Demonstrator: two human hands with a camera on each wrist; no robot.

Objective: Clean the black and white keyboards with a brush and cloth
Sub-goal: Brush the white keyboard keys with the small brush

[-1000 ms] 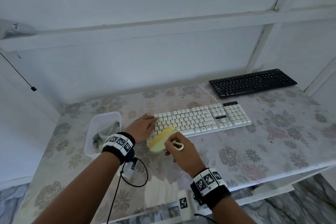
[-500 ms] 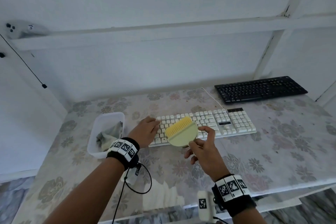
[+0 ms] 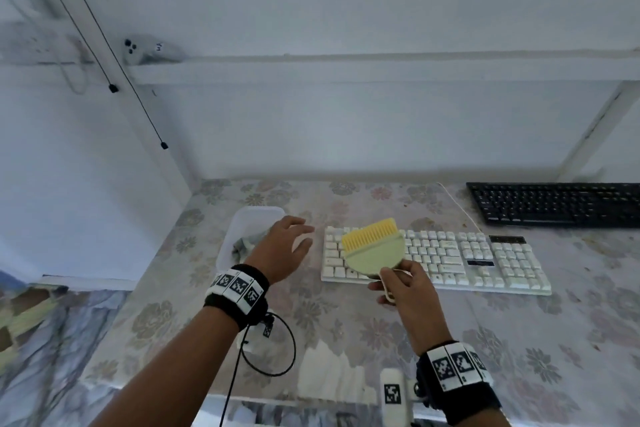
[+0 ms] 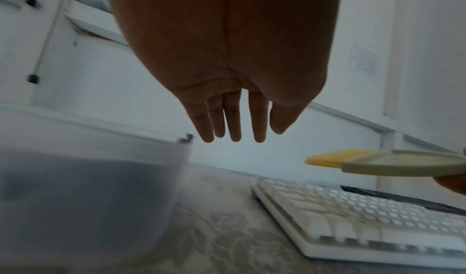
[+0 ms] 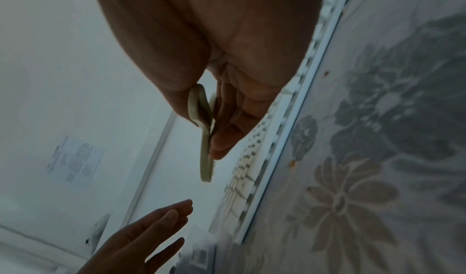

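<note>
Overhead, brush point(image 3: 375, 250) above white keyboard's point(image 3: 450, 255) left edge.

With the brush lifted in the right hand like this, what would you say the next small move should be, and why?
Probably lower the brush bristles-first onto the white keyboard and sweep. The right hand holds it by the handle in the air above the left keys, touching none, while the left hand hovers open beside the keyboard's left end.

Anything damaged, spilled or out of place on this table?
Small brown specks dot the floral tablecloth near the black keyboard. At the table's front edge, a patch of the covering looks worn to white. Nothing spilled.
</note>
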